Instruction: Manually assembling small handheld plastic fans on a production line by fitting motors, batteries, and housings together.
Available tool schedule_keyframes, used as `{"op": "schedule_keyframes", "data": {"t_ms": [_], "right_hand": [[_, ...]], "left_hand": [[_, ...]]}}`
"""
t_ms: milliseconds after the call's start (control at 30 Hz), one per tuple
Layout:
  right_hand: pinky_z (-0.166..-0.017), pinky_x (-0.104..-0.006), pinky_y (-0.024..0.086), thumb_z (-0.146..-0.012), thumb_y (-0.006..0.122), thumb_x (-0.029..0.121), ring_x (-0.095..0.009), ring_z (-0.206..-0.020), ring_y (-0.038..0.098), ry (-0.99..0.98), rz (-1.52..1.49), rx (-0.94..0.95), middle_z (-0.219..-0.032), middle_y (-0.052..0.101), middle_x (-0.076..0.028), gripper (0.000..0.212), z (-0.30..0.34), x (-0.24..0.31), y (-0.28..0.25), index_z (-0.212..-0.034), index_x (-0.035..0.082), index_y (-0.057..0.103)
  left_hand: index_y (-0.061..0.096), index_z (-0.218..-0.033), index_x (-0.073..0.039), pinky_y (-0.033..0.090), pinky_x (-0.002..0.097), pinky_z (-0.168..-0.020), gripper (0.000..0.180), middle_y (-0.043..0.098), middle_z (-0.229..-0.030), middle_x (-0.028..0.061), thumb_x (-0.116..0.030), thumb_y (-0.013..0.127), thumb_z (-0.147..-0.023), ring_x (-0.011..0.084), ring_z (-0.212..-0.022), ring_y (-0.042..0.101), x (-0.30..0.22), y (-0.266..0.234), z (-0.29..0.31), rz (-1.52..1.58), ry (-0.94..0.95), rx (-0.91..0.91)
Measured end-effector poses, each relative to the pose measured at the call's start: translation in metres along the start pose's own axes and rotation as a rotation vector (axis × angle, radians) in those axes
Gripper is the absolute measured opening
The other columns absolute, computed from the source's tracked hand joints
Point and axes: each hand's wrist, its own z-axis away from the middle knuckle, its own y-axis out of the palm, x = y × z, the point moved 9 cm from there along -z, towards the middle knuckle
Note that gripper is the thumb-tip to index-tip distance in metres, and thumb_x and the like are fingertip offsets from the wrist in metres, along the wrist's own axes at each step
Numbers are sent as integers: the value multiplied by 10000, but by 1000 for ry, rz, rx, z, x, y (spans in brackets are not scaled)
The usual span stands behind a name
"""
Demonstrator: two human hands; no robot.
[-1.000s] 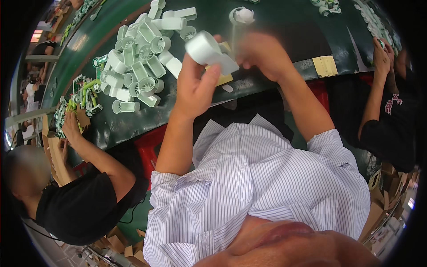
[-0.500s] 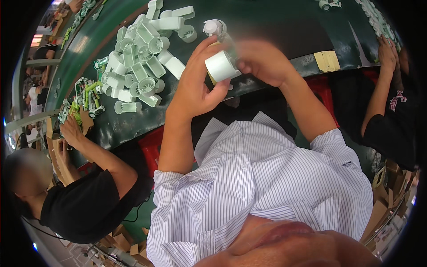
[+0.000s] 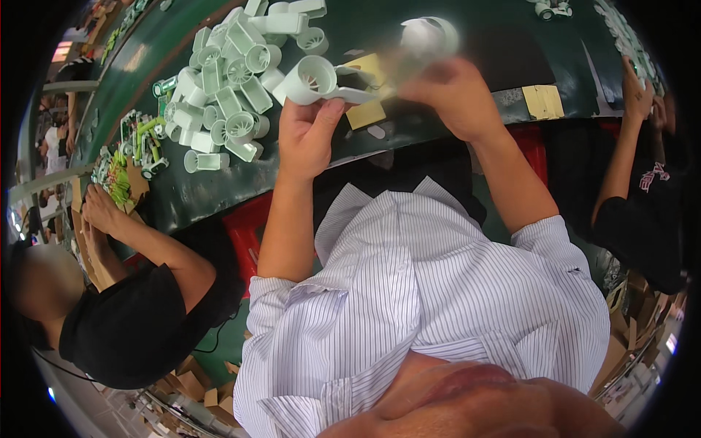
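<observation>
My left hand is closed around the lower edge of a pale green plastic part. This cup-and-box part has a round, spoked cup at one end and a boxy piece at the other, pointing right. My right hand is just to the right, its fingertips blurred. Beyond those fingers shows a whitish round plastic piece, smeared and apparently held in them. On the left lies a heap of similar pale green parts. Yellow pieces of paper or card rest on the table near the left hand.
The dark green table has a black mat at right, with a yellow pad by the near edge. Small green toy vehicles crowd the left. A co-worker sits at left, another at right.
My hands have drawn apart. The cup-and-box part has tipped up and left in my left hand, while the whitish round piece has shifted right, alongside my right hand.
</observation>
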Motion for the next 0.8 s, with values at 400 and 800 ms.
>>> {"op": "schedule_keyframes", "data": {"t_ms": [400, 800], "right_hand": [[-825, -268, 534, -783, 748, -6, -132, -938, 661, -185, 189, 21, -1017, 700, -80, 412, 4, 11, 11, -1174, -11, 620], [-782, -254, 549, -752, 791, 84, -140, -868, 685, -187, 537, -34, -948, 713, -89, 392, 3, 24, 13, -1112, -3, 661]], "left_hand": [[432, -1295, 36, 471, 491, -1005, 348, 551, -1274, 220, -42, 513, -966, 335, -1166, 569, 4, 4, 4, 28, 20, -17], [474, -1229, 47, 525, 366, -909, 323, 628, -1124, 159, -72, 581, -948, 233, -1024, 636, 3, 3, 1, -1, 40, -53]]}}
